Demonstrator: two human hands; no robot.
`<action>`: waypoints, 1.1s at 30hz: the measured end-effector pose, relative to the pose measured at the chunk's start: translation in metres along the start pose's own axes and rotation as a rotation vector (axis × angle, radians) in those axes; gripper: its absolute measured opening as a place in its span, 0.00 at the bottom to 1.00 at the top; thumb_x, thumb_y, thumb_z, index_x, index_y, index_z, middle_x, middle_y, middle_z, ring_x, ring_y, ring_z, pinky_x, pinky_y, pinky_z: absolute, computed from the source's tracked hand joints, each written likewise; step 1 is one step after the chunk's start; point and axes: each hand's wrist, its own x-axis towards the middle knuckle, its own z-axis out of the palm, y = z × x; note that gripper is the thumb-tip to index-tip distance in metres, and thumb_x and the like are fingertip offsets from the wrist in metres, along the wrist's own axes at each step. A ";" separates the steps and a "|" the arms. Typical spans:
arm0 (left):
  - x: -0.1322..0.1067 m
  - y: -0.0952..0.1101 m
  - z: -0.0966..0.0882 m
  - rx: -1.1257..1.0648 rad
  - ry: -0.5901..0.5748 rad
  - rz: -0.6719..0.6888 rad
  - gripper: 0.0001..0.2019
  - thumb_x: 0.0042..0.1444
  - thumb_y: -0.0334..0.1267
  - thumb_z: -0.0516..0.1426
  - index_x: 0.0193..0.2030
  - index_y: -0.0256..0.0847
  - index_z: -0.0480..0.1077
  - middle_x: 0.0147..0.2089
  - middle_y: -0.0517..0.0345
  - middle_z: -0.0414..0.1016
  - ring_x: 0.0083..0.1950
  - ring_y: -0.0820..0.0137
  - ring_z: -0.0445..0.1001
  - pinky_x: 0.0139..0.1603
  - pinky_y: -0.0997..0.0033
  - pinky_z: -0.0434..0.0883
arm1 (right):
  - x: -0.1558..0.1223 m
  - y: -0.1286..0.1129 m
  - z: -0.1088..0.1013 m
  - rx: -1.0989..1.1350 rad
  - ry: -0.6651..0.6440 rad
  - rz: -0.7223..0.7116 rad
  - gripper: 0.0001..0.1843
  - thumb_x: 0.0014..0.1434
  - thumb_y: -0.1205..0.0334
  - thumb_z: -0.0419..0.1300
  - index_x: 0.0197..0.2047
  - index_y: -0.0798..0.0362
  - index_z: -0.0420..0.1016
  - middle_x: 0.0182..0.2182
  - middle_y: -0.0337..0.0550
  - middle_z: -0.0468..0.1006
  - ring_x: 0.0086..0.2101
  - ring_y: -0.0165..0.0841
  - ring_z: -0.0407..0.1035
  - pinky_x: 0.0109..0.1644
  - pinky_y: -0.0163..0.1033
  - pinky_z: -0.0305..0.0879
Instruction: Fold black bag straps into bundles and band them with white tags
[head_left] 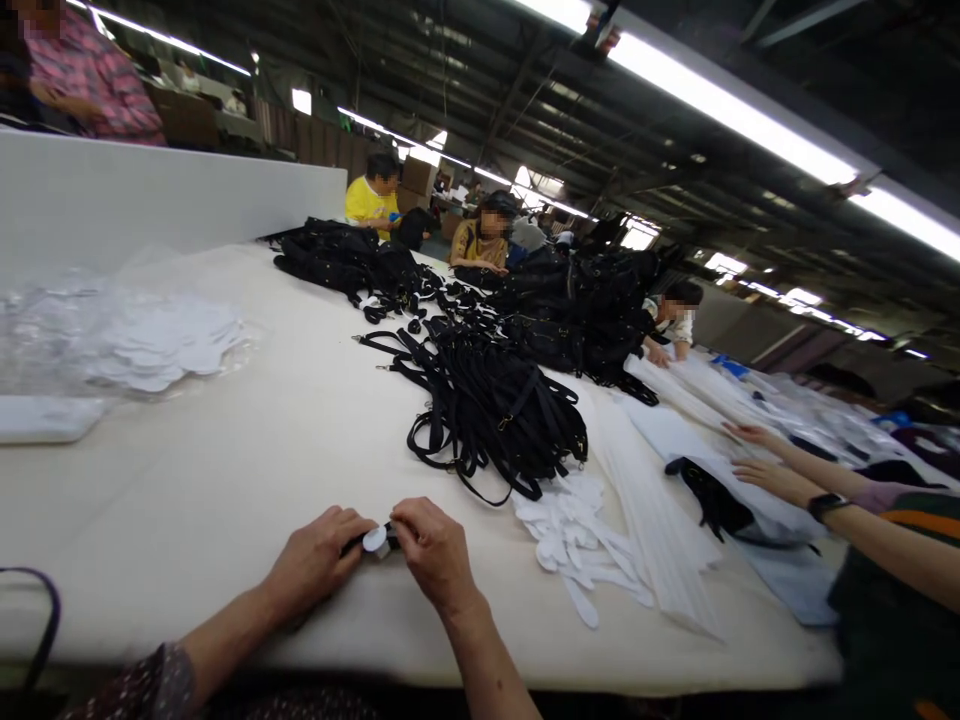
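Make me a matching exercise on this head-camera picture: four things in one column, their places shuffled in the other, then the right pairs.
Things
1. black straps
2. loose white cutouts
3. stacked white pieces
4. small white round piece

Places
A. between the left hand and the right hand
B. at the left of the picture, on the pale table
C. in a tangled heap beyond the hands, around the middle of the picture
D. scattered to the right of the right hand, on the near side of the heap

Pairs: 1-C, 2-D, 3-B, 4-A
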 end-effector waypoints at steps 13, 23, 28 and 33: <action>0.002 0.002 0.004 -0.029 0.023 0.014 0.08 0.64 0.35 0.51 0.40 0.46 0.71 0.40 0.59 0.74 0.46 0.63 0.69 0.47 0.64 0.65 | 0.022 -0.006 -0.006 -0.582 -0.209 -0.594 0.03 0.59 0.66 0.59 0.34 0.50 0.68 0.30 0.38 0.74 0.30 0.33 0.64 0.33 0.41 0.55; -0.004 0.001 -0.003 -0.053 -0.008 0.036 0.12 0.64 0.35 0.52 0.50 0.49 0.72 0.46 0.58 0.75 0.51 0.63 0.70 0.53 0.64 0.66 | -0.024 -0.010 0.006 -0.144 0.147 -0.263 0.08 0.61 0.71 0.53 0.40 0.50 0.70 0.36 0.41 0.78 0.38 0.33 0.72 0.42 0.37 0.65; -0.005 0.006 -0.009 -0.017 -0.084 0.121 0.12 0.65 0.40 0.51 0.52 0.50 0.72 0.46 0.56 0.75 0.50 0.61 0.70 0.53 0.60 0.67 | -0.033 -0.013 0.008 -0.020 0.151 -0.156 0.08 0.61 0.71 0.55 0.41 0.49 0.71 0.36 0.41 0.79 0.39 0.32 0.73 0.43 0.34 0.67; 0.002 0.006 -0.022 -0.410 -0.074 -0.061 0.14 0.61 0.43 0.55 0.51 0.47 0.76 0.47 0.56 0.79 0.51 0.59 0.73 0.55 0.62 0.67 | -0.040 -0.015 0.001 -0.090 0.067 -0.335 0.13 0.59 0.71 0.54 0.45 0.49 0.71 0.40 0.43 0.80 0.39 0.32 0.74 0.43 0.36 0.69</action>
